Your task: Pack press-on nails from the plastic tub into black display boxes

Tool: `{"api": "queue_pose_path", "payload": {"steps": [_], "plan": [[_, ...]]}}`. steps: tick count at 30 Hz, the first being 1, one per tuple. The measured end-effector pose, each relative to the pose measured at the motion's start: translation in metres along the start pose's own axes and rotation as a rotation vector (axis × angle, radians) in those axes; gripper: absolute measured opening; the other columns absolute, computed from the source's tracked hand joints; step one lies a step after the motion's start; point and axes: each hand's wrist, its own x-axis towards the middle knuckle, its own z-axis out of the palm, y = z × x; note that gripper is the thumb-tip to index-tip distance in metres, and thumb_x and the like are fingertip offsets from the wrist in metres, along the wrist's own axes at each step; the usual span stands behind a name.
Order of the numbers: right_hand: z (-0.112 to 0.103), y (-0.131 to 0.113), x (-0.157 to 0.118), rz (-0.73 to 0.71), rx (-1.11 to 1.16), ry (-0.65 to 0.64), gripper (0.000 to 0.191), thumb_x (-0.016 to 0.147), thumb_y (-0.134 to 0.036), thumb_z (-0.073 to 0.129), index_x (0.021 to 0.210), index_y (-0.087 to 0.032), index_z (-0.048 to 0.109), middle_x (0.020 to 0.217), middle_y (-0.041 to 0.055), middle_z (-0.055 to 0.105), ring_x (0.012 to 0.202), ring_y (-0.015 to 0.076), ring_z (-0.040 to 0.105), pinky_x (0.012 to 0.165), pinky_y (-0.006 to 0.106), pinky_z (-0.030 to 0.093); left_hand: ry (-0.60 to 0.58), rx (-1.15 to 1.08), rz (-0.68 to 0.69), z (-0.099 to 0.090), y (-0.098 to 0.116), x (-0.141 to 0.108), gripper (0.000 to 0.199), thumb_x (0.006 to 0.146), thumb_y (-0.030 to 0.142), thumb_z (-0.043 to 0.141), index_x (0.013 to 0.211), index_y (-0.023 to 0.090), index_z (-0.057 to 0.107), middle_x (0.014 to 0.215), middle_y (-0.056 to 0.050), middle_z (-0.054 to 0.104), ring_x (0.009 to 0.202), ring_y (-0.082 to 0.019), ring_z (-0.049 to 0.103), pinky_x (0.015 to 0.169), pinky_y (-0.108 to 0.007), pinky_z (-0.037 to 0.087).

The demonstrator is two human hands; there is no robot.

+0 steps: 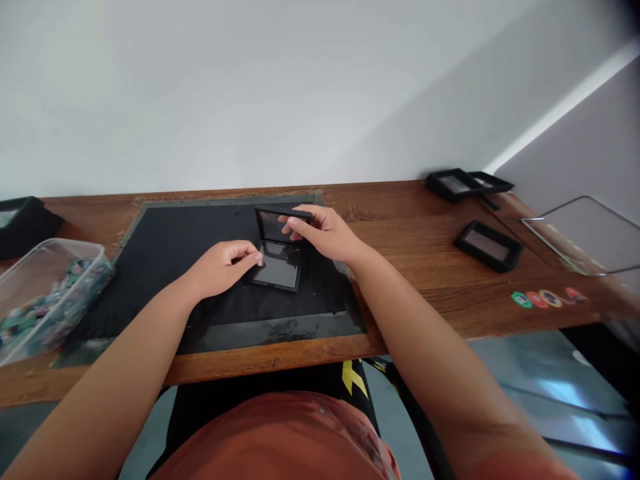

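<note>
A flat black case (279, 272) lies opened on the black mat (165, 247), its hinged lid raised at the back. My right hand (325, 230) holds the lid by its upper right edge, thumb in front. At the case's left side is my left hand (225, 267), closed, with thumb and index finger pinched together over the edge of the base. Something small and pale shows at those fingertips, too small to name.
On the left stand a clear plastic bin (95, 250) of small colored pieces and a black box (30, 227). To the right are black trays (453, 185), another black case (489, 245), round stickers (550, 298) and a wire frame (587, 198).
</note>
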Motion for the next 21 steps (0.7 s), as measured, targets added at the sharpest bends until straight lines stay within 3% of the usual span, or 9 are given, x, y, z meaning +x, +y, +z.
{"api": "queue_pose_path", "payload": {"steps": [5, 12, 17, 21], "plan": [[0.0016, -0.0038, -0.0005, -0.018, 0.023, -0.049, 0.03, 0.092, -0.048, 0.066, 0.096, -0.019, 0.071, 0.093, 0.0032, 0.073, 0.078, 0.0115, 0.063, 0.077, 0.029, 0.057, -0.027, -0.035, -0.01, 0.0006, 0.0003, 0.0007, 0.038, 0.093, 0.055, 0.059, 0.09, 0.02, 0.073, 0.08, -0.003, 0.072, 0.071, -0.017, 0.062, 0.067, -0.028, 0.044], [0.0028, -0.0038, -0.001, -0.015, 0.051, -0.033, 0.035, 0.09, -0.053, 0.068, 0.094, -0.019, 0.072, 0.091, 0.003, 0.072, 0.078, 0.0113, 0.064, 0.075, 0.027, 0.057, 0.036, -0.064, 0.017, 0.0005, 0.0029, -0.0014, 0.031, 0.09, 0.048, 0.066, 0.096, 0.018, 0.072, 0.064, 0.002, 0.06, 0.057, -0.012, 0.049, 0.057, -0.025, 0.038], [-0.0002, -0.0054, -0.0015, -0.014, 0.036, -0.023, 0.036, 0.089, -0.055, 0.069, 0.094, -0.019, 0.072, 0.095, 0.0038, 0.074, 0.078, 0.0119, 0.064, 0.077, 0.029, 0.057, -0.077, -0.076, 0.075, -0.0062, 0.0058, -0.0031, 0.039, 0.083, 0.05, 0.074, 0.106, 0.019, 0.077, 0.067, 0.003, 0.058, 0.057, -0.01, 0.046, 0.056, -0.024, 0.037], [0.0006, -0.0059, -0.0013, 0.003, 0.1, -0.049, 0.038, 0.089, -0.056, 0.07, 0.098, -0.019, 0.073, 0.097, 0.0043, 0.075, 0.081, 0.0123, 0.067, 0.08, 0.03, 0.058, -0.096, -0.033, 0.075, -0.0075, 0.0057, -0.0045, 0.033, 0.084, 0.047, 0.073, 0.103, 0.021, 0.079, 0.065, 0.003, 0.056, 0.057, -0.01, 0.046, 0.056, -0.024, 0.037]]}}
